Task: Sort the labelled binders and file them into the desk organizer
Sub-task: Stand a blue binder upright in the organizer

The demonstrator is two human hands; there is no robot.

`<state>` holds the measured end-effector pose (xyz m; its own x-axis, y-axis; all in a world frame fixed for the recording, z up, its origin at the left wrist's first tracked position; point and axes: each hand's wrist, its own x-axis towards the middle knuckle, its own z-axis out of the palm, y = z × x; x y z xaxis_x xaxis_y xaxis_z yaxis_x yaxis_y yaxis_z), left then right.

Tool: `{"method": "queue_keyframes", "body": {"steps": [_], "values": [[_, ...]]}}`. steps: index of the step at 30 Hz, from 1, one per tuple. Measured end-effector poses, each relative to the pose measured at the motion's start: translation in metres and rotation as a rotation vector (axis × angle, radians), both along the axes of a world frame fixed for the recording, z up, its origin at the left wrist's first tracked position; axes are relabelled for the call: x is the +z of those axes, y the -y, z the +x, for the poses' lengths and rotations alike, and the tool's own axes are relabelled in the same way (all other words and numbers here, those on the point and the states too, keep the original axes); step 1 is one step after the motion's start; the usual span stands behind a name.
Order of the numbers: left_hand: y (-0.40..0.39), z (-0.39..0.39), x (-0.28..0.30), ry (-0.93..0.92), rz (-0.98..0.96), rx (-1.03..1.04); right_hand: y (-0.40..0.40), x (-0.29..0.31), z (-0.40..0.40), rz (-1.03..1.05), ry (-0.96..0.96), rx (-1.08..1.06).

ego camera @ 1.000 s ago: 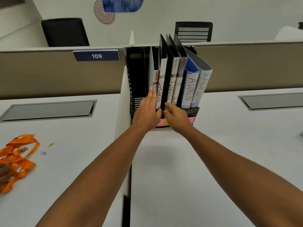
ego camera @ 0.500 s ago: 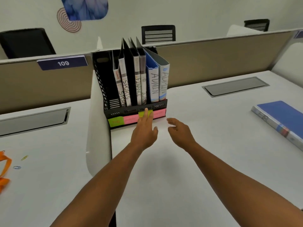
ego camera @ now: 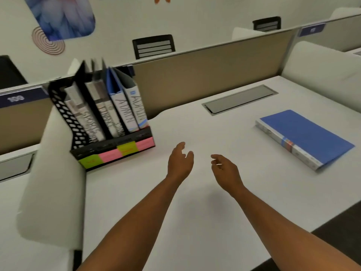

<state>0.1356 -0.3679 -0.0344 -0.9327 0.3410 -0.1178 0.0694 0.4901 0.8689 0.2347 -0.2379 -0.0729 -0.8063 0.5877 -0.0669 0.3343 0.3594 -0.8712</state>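
Both hands have come off the desk organizer (ego camera: pixel 109 132), which now stands to the left of and beyond the left hand (ego camera: pixel 180 162), clear of it, where a second ago the fingers were among the spines. Six binders (ego camera: pixel 117 106) stand filed in it, reading SPORTS, what looks like FINANCE, and ADMIN, above a row of green and pink sticky notes (ego camera: pixel 117 154) on the front lip. The left hand hovers over the white desk (ego camera: pixel 195 212), fingers loosely spread and holding nothing. Just beside it, the right hand (ego camera: pixel 224 169) hangs the same way, fingers relaxed and empty. Well to the right of that hand and a little beyond it, a blue binder (ego camera: pixel 306 135) lies flat, not yet filed; the filing looks nearly done, and this one is probably next. Motion blur smears the spine labels, and the blue binder's own label is too small to read. The organizer's leftmost slot is hard to see into.
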Motion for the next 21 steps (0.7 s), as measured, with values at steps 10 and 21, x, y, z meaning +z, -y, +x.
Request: {"method": "queue_keyframes", "body": {"steps": [10, 21], "values": [[-0.162, 0.047, -0.012, 0.034, 0.002, -0.114, -0.161, -0.016, 0.045, 0.154, -0.013, -0.174], [-0.246, 0.066, -0.032, 0.114, -0.019, -0.154, -0.304, -0.051, 0.08, 0.489, 0.779, -0.256]]}}
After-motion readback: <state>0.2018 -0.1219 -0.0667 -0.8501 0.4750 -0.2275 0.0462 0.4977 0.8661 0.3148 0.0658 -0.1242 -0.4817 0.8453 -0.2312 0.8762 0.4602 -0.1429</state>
